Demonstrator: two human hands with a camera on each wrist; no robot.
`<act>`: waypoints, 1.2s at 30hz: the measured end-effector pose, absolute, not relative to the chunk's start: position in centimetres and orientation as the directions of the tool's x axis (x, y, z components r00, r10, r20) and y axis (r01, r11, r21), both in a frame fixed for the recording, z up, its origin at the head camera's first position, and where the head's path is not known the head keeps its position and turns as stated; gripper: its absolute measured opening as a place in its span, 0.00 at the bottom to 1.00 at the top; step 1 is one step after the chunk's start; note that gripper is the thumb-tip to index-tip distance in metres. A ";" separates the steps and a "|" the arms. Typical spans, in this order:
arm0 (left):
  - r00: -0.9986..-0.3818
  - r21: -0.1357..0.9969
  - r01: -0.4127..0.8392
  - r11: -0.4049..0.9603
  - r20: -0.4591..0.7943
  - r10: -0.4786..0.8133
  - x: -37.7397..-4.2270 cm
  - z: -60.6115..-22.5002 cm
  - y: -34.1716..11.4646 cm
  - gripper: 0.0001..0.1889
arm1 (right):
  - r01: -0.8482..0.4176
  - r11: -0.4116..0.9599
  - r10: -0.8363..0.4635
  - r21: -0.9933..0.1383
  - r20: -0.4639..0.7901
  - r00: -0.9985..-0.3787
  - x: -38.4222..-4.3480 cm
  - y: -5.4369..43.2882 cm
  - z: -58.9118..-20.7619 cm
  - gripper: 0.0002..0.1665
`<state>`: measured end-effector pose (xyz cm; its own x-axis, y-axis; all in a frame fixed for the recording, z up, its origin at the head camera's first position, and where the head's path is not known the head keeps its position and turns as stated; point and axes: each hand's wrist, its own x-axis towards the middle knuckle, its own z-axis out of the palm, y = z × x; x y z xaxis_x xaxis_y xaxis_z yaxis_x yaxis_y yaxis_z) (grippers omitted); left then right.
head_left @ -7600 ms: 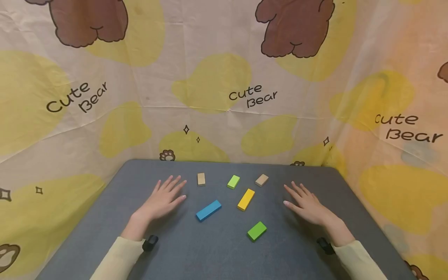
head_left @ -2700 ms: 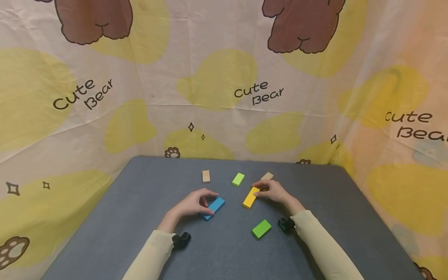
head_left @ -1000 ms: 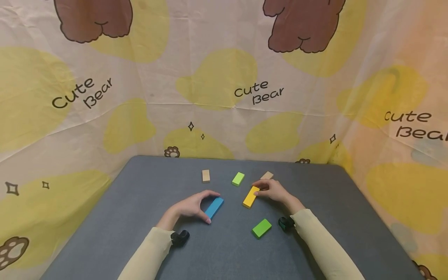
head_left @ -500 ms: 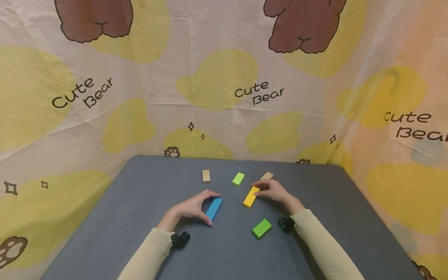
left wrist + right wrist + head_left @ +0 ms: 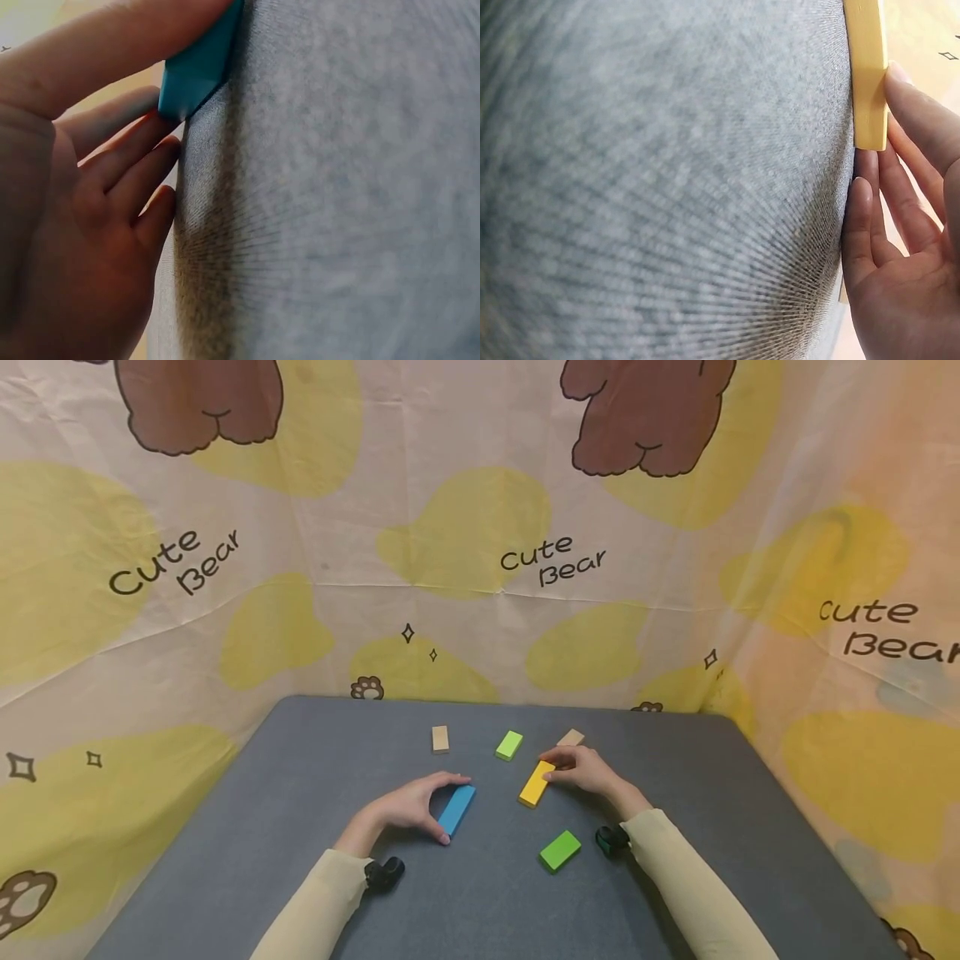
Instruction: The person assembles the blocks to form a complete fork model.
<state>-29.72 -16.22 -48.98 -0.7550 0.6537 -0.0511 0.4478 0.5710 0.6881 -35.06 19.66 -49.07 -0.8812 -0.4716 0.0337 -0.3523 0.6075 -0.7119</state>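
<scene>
A blue block (image 5: 457, 810) lies flat on the grey table, left of the middle. My left hand (image 5: 405, 806) spans it lengthwise, thumb at its near end and fingertips at its far end; the left wrist view shows the thumb along the blue block (image 5: 196, 75). Right of it a yellow block (image 5: 534, 787) lies at a similar slant. My right hand (image 5: 588, 770) pinches its far part, the thumb on the near right side and the fingers partly hidden behind it. In the right wrist view the thumb presses the yellow block (image 5: 868, 82), other fingers resting by the table.
A green block (image 5: 560, 851) lies nearer me on the right. Farther back are a light green block (image 5: 509, 745), a plain wooden block (image 5: 440, 739) and another wooden block (image 5: 572, 737), partly covered by my right hand. A printed curtain (image 5: 465, 535) stands behind the table (image 5: 315, 752).
From lying spread at the sides, both hands have come inward to the blue and yellow blocks. The blue block has turned steeper, nearly matching the yellow one's slant. The right hand has lately stayed still.
</scene>
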 end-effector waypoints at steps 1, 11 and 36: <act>-0.759 0.683 0.451 0.574 -0.044 0.649 -29.7 -49.0 -16.2 0.50 | -0.351 0.607 -0.472 -0.713 0.033 -0.881 -35.0 19.7 -49.1 0.23; -0.804 0.695 0.428 0.578 0.000 0.595 -29.3 -48.5 -15.6 0.48 | -0.346 0.605 -0.467 -0.718 0.032 -0.884 -35.1 19.7 -49.0 0.23; -0.806 0.727 0.448 0.521 0.077 0.586 -28.3 -48.1 -12.9 0.46 | -0.355 0.601 -0.476 -0.716 0.037 -0.879 -35.1 19.7 -49.0 0.23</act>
<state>-28.25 -12.89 -48.06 -0.8064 0.5863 0.0768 0.4477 0.5207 0.7269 -35.07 19.74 -48.95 -0.8788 -0.4759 0.0365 -0.3551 0.6009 -0.7161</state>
